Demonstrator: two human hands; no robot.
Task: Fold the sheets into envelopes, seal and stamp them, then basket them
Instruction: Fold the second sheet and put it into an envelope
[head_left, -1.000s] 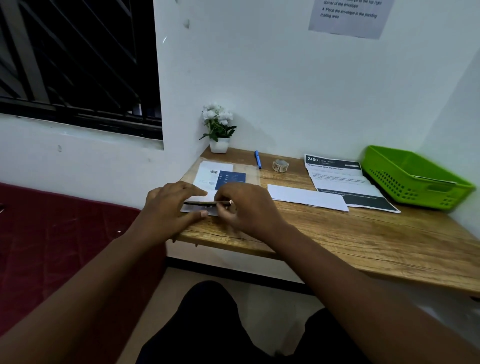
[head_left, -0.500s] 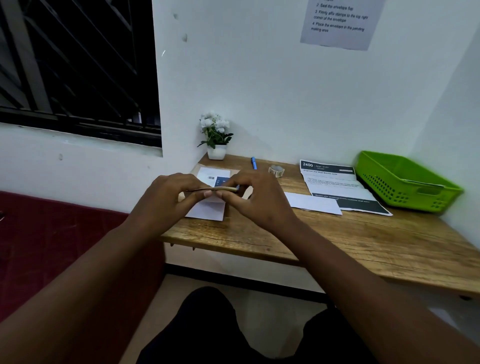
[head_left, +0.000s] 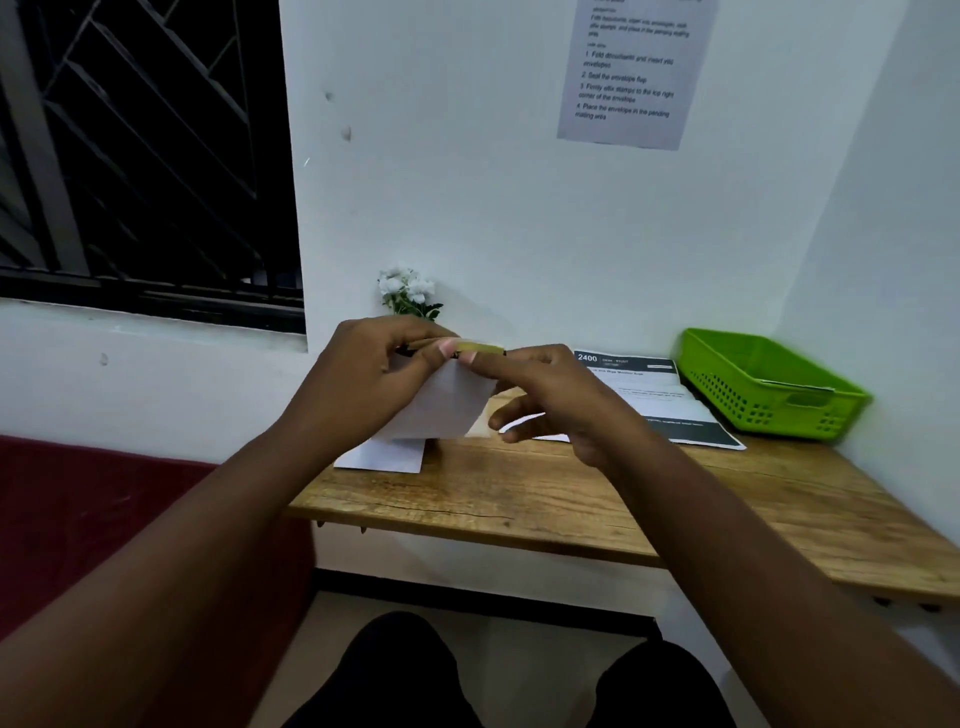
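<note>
both hands raised above the left end of the desk (head_left: 519, 499). we hold a white envelope (head_left: 441, 405) off the surface: our left hand (head_left: 363, 379) pinches its top left edge, thumb and fingers closed on the paper together with a thin yellowish strip (head_left: 480, 346) running along the top edge; what the strip is we cannot tell. our right hand (head_left: 550, 400) touches the same top edge with an extended forefinger, other fingers loosely spread, gripping nothing.

key relation: the envelope hangs down from the pinch, its long top edge running left to right between the two hands, face tilted toward us. the left hand carries it; the right is nearer the free end of the strip.

another white sheet (head_left: 382, 457) lies flat on the desk directly below. the printed sheet (head_left: 654, 400) lies to the right, the green basket (head_left: 769, 384) well apart at the far right, nearer our right hand.

judgement: we are at the flap, before stamping
</note>
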